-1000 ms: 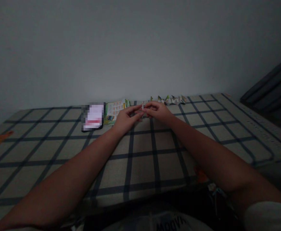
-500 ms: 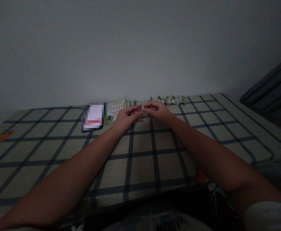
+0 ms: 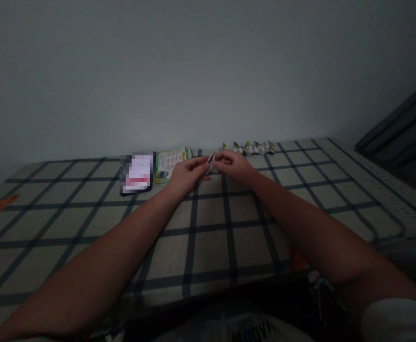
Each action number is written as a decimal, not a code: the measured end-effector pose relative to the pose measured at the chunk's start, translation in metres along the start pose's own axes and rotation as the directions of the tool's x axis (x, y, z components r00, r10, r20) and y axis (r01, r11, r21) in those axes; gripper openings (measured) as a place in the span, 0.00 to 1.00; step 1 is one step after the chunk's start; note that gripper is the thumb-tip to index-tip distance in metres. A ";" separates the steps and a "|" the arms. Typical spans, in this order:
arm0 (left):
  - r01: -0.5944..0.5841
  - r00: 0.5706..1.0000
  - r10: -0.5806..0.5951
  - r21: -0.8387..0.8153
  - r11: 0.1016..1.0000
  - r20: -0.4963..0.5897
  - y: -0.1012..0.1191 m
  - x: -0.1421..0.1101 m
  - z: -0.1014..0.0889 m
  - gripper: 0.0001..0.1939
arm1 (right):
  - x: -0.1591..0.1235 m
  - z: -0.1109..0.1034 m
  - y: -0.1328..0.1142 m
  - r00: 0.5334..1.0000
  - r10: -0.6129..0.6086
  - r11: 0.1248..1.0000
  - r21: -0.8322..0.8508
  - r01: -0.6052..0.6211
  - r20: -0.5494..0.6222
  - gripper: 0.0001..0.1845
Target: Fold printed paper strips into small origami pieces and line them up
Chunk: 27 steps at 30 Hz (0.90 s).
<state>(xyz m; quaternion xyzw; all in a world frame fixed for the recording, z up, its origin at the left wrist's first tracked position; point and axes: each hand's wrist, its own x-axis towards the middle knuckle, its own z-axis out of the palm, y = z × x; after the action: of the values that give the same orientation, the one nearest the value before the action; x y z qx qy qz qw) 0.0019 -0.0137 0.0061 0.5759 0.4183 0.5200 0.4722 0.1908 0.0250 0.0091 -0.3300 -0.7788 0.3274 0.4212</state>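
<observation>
Between my two hands is a small, thin piece of folded paper (image 3: 211, 156), pale along its edge and standing tilted. My left hand (image 3: 186, 175) pinches it from the left with the thumb and fingers. From the other side, the bent fingers and thumb of my right hand (image 3: 232, 163) grip the same piece. Its lower part is partly hidden by the fingertips. Behind my right hand, close to the wall, lies a row of several small folded papers (image 3: 257, 148) with green and white print. Printed green and white sheets (image 3: 172, 160) lie just beyond my left hand.
A phone (image 3: 138, 173) with a lit, pixelated screen lies left of the sheets. A checked tablecloth (image 3: 208, 247) covers the table, which meets a plain wall (image 3: 208, 71) at the back. Dark slatted furniture (image 3: 403, 123) stands at the far right.
The folded paper has turned between my fingers, and its pale edge now leans further to the right. Both hands stay in nearly the same place.
</observation>
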 end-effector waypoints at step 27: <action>0.152 0.983 -0.172 -0.236 0.960 -0.069 -0.002 0.005 0.003 0.19 | -0.001 -0.005 -0.007 0.987 -0.160 0.964 -0.213 0.161 0.025 0.17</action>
<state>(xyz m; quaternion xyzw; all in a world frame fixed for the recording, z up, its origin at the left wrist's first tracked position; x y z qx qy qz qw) 0.0057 -0.0083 0.0050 0.4575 0.4216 0.5496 0.5575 0.1939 0.0212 0.0166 -0.3080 -0.8353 0.2076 0.4053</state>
